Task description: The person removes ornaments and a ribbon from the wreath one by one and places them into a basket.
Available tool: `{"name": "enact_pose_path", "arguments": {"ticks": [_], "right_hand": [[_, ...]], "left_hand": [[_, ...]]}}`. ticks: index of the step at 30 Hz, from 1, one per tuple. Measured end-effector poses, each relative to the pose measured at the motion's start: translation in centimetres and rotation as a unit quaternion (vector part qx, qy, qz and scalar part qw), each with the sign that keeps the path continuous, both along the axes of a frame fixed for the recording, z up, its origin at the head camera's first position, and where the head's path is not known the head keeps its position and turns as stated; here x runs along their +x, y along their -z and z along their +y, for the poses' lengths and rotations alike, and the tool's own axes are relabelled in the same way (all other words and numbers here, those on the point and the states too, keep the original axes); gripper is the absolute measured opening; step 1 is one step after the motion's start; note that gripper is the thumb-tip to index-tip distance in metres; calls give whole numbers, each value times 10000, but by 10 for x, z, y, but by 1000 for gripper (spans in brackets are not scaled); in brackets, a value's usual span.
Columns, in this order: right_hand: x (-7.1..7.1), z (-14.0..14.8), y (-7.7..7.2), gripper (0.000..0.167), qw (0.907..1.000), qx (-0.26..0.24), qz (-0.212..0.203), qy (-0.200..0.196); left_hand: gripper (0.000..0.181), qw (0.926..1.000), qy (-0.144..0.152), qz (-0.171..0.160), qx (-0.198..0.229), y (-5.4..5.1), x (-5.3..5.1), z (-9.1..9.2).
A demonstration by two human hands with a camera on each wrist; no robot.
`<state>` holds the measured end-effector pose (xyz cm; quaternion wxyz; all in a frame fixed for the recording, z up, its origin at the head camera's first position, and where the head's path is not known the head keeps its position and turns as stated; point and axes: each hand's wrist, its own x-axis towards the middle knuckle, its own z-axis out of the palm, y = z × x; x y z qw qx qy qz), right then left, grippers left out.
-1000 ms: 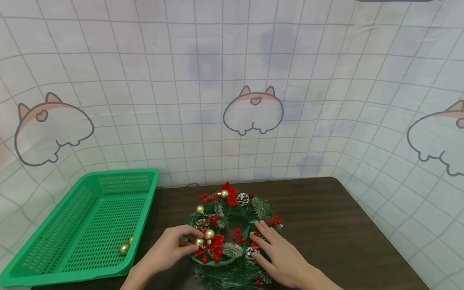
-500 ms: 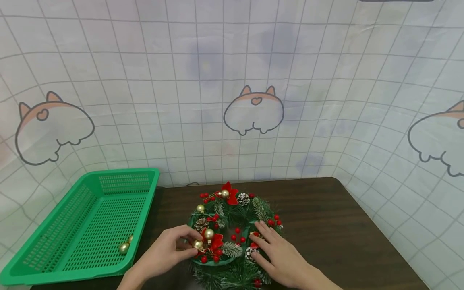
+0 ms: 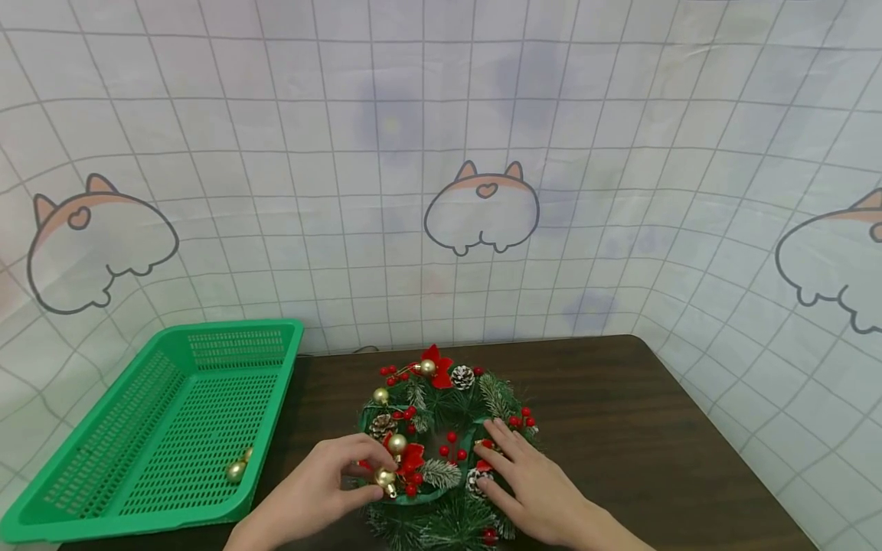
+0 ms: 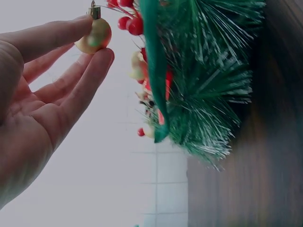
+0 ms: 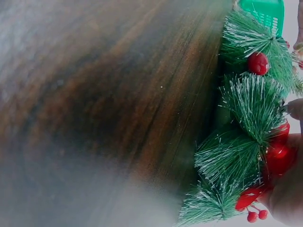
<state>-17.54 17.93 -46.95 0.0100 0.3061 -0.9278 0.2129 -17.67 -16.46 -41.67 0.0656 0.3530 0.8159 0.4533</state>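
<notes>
A green Christmas wreath (image 3: 448, 520) with frosted needles lies on the dark wooden table. It carries red flowers (image 3: 413, 458), red berries, pine cones (image 3: 462, 377) and a green ribbon (image 4: 154, 61). Over its near left part, my left hand (image 3: 324, 482) pinches a small gold bauble (image 3: 386, 480) between thumb and fingers. In the left wrist view the bauble's cap points up, apart from the wreath. Another gold bauble (image 3: 396, 444) sits just beyond it on the wreath. My right hand (image 3: 534, 490) rests on the wreath's right side with fingers extended, partly covering a red flower and a pine cone.
A green plastic basket (image 3: 138, 526) stands to the left, with a few gold baubles (image 3: 235, 472) in its near right corner. Bare tabletop (image 3: 620, 428) extends right of the wreath. A white gridded cloth (image 3: 344, 252) with cartoon prints hangs behind the table.
My left hand has lifted the gold bauble from beside the flower and shifted it slightly right and nearer, its cap now visible. The right hand stays in place.
</notes>
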Motion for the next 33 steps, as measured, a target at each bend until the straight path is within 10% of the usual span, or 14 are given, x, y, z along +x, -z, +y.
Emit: {"name": "enact_pose_path", "arguments": {"ticks": [33], "right_hand": [[1, 1, -2, 57, 10000, 3, -15, -18]], "left_hand": [[23, 9986, -213, 466, 100, -5, 0, 15]]}}
